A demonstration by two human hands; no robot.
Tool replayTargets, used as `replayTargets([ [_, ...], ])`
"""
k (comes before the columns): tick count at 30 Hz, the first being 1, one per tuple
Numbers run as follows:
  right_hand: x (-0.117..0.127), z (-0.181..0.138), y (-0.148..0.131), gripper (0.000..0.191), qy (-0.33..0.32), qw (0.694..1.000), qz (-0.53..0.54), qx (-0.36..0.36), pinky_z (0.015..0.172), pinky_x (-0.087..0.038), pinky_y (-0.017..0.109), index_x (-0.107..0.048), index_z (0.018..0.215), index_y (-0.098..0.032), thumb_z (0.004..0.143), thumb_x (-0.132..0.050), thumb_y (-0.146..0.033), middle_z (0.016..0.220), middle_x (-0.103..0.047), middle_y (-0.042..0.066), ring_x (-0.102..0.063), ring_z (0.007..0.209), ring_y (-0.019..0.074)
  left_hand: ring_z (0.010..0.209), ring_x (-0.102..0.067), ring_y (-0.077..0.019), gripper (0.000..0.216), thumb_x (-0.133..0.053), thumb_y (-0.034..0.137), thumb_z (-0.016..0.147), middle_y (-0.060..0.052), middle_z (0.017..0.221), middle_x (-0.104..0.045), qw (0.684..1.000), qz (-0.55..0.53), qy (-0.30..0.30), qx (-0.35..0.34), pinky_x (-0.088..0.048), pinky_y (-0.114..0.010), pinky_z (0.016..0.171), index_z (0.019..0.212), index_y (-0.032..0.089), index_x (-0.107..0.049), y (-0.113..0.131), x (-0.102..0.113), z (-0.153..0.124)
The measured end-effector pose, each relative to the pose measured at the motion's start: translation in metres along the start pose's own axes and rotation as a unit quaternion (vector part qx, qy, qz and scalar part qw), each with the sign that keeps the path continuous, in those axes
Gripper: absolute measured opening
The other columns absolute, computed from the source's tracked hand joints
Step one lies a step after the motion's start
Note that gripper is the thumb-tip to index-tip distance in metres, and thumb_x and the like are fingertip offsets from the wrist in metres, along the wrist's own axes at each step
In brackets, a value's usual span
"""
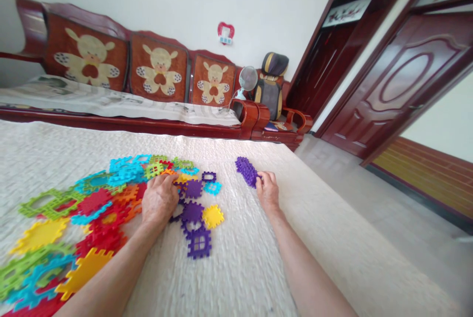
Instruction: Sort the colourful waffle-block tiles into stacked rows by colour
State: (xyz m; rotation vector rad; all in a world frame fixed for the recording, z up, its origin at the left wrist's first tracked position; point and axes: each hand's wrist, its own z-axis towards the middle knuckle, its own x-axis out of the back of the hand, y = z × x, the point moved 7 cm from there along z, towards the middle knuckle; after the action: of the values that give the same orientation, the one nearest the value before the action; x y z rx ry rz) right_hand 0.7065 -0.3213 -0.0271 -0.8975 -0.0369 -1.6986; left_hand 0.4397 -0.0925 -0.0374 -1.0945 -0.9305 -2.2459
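Observation:
My right hand (268,191) is closed on the near end of a row of purple interlocking tiles (247,171), packed face to face and lying on the cloth. My left hand (160,201) rests at the right side of a spread heap of coloured tiles, its fingers curled down and the tips hidden. Close by its fingertips lies a purple tile (193,188). More purple tiles trail toward me, among them a windowed purple tile (199,243). A yellow tile (213,216) and a small blue frame tile (213,188) lie beside them.
Red, green, blue, orange and yellow tiles, such as a yellow tile (40,235), cover the table's left side. Under everything is a cream textured tablecloth (236,267). Beyond the table stand a wooden sofa (177,127), a small fan (248,79) and a wooden door (399,85).

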Motion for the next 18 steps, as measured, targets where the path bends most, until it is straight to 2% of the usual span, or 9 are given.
replayTargets([
  [5, -0.0021, 0.0041, 0.0, 0.022, -0.015, 0.999, -0.009, 0.038, 0.091, -0.047, 0.037, -0.059, 0.103, -0.019, 0.089, -0.042, -0.019, 0.103, -0.054, 0.009, -0.055, 0.098, 0.0197, 0.105, -0.055, -0.0243, 0.038, -0.038, 0.021, 0.086, -0.007, 0.112, -0.066, 1.0, -0.001, -0.001, -0.007, -0.045, -0.036, 0.093, 0.11, 0.021, -0.068, 0.0018, 0.0006, 0.0002],
  [11, -0.0006, 0.0065, 0.0028, 0.023, -0.005, 1.0, -0.01, 0.025, 0.089, -0.047, 0.038, -0.06, 0.102, -0.019, 0.087, -0.042, -0.019, 0.101, -0.055, 0.01, -0.055, 0.096, 0.0209, 0.106, -0.054, -0.0254, 0.038, -0.038, 0.02, 0.086, -0.007, 0.114, -0.065, 1.0, -0.007, -0.01, 0.015, -0.046, -0.037, 0.091, 0.111, 0.022, -0.068, 0.001, 0.0023, 0.0],
  [18, -0.0037, 0.0066, 0.0041, 0.026, -0.011, 0.999, -0.019, 0.033, 0.089, -0.049, 0.039, -0.06, 0.105, -0.018, 0.085, -0.044, -0.019, 0.104, -0.056, 0.011, -0.056, 0.097, 0.0225, 0.105, -0.053, -0.0247, 0.037, -0.039, 0.02, 0.086, -0.006, 0.111, -0.065, 1.0, -0.007, 0.007, 0.009, -0.045, -0.035, 0.09, 0.108, 0.023, -0.068, -0.0001, 0.0003, -0.0006],
])
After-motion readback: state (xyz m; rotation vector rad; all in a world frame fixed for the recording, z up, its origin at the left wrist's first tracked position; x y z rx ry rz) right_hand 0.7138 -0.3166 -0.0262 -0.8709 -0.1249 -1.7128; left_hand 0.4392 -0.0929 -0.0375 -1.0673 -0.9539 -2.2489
